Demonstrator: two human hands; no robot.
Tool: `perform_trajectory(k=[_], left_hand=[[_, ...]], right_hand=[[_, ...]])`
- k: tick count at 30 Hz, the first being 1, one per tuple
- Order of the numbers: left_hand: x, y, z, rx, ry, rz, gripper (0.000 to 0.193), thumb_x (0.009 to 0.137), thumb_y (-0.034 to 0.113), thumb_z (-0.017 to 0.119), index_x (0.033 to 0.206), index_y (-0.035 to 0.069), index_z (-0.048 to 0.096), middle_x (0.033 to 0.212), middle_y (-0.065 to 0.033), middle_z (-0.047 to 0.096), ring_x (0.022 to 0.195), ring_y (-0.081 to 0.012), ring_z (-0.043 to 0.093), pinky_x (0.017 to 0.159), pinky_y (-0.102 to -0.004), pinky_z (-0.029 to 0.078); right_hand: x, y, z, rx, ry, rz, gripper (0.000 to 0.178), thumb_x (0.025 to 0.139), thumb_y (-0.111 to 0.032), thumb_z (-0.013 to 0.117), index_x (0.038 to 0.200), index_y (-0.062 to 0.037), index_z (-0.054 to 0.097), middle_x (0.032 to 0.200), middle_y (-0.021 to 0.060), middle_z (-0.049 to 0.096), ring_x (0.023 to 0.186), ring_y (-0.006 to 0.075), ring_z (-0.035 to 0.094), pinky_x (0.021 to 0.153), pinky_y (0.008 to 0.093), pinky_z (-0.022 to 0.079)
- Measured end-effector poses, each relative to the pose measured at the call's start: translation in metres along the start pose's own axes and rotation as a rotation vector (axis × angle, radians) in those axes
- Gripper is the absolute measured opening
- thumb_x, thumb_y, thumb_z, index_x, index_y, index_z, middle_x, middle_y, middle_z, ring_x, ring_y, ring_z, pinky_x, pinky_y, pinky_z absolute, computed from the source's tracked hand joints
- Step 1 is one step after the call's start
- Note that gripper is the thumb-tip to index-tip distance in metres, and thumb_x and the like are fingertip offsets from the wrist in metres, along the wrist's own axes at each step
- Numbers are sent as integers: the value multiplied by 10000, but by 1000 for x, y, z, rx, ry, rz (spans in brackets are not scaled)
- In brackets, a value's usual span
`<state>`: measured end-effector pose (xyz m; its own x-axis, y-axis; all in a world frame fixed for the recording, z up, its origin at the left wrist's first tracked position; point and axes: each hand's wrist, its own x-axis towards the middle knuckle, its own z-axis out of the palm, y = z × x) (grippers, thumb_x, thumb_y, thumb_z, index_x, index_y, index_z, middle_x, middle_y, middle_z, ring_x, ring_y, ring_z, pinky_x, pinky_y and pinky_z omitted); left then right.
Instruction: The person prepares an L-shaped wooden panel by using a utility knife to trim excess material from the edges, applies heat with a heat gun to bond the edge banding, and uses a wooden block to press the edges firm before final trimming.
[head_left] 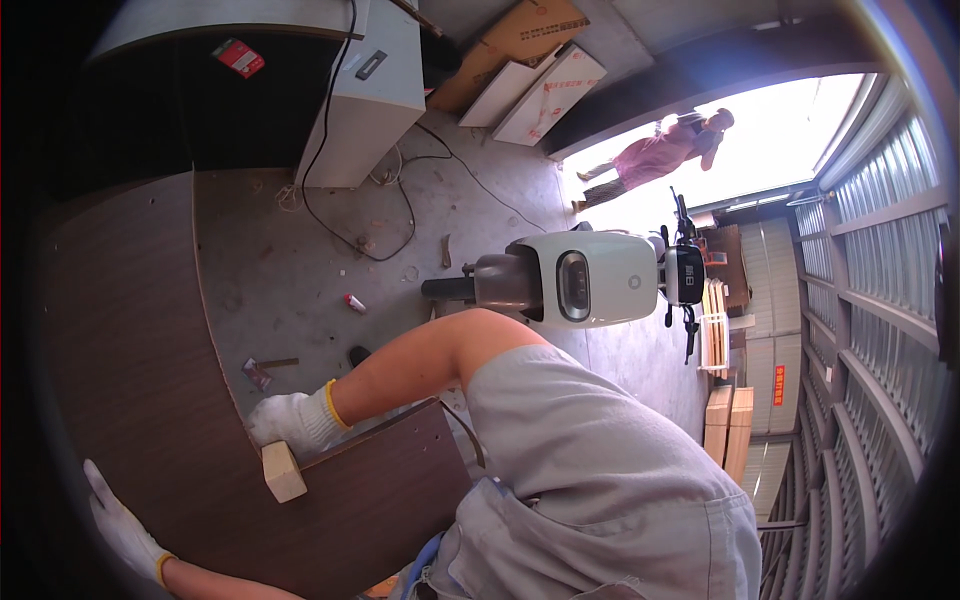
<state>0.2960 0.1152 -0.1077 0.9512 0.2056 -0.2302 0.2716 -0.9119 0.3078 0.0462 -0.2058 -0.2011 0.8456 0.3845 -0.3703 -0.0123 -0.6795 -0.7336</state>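
My left hand [124,525], in a white work glove with a yellow cuff, lies with fingers stretched along the side of a large dark brown wood-grain panel [130,330]. My right hand [295,418], gloved alike, is closed at the inner corner where this panel meets a shorter brown panel [380,500]. Against its fingers sits a small pale wooden block [284,472], which it appears to grip; the fingertips are partly hidden. My bare right forearm and grey sleeve [600,420] cross the middle of the view.
The scene appears sideways. A pale electric scooter [600,278] stands beyond my right arm. Black cable [325,215] and scraps lie on the concrete floor [260,250]. A grey cabinet [372,110], leaning boards [548,95], stacked timber [728,430] and a person [655,155] in a bright doorway are farther off.
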Motion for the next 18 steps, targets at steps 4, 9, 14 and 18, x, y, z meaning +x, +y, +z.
perform_trajectory(k=[4,9,14,18], left_hand=[[-4,7,1,-64,-27,-19,1173,1035,979,513,1601,-30,705,1570,-218,763,1432,-399,729,1259,-451,517],[1,-4,-1,-67,-9,-5,1164,1032,980,514,1568,-31,727,1514,-209,792,1364,-390,763,1219,-451,544],[4,-6,8,-69,69,13,1195,1015,999,515,1579,-35,718,1530,-211,784,1381,-393,756,1230,-462,539],[1,-5,2,-47,44,23,1206,1013,1000,515,1594,-40,706,1558,-218,770,1416,-401,738,1253,-467,525]], right_hand=[[2,7,6,-15,15,1,232,882,-229,879,1058,-79,866,1181,165,834,1178,425,809,983,511,677],[-1,-5,-4,3,-10,19,220,882,-208,872,1055,-72,862,1168,176,835,1168,431,812,959,515,680],[-1,-1,-3,-4,-10,5,222,883,-206,875,1055,-65,860,1173,176,836,1181,433,812,956,516,681],[-4,-5,-7,26,-5,28,222,889,-203,872,1061,-62,860,1178,175,836,1181,435,811,959,520,680]])
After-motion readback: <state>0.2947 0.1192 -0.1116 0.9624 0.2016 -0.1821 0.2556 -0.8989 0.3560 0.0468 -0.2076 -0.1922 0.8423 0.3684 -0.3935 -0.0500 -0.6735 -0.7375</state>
